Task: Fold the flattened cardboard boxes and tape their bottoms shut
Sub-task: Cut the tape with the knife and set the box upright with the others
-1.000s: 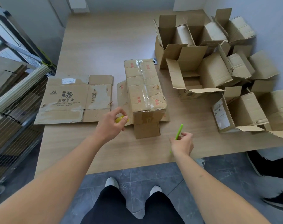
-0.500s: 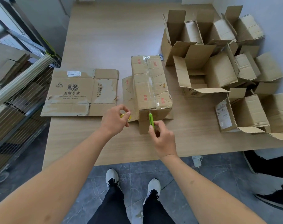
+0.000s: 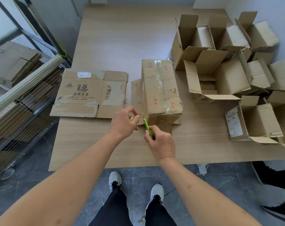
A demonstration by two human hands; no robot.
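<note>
A folded cardboard box (image 3: 161, 90) stands upside down on the wooden table (image 3: 122, 38), its bottom covered with clear tape. My left hand (image 3: 123, 123) pinches a small yellow-green object (image 3: 132, 118), partly hidden by the fingers, just left of the box's near corner. My right hand (image 3: 159, 141) grips a green utility knife (image 3: 147, 128), whose tip points up at the box's near edge. A flattened printed box (image 3: 89, 93) lies to the left.
Several assembled open boxes (image 3: 228, 70) crowd the table's right side. A wire cart with stacked flat cardboard (image 3: 16, 75) stands at the left. Another person's black shoes (image 3: 275, 176) are on the floor at the right. A white power strip (image 3: 202, 168) lies under the table edge.
My right hand has brought the green knife from the table's front edge leftward up to the box's near corner. My left hand has stayed beside the box.
</note>
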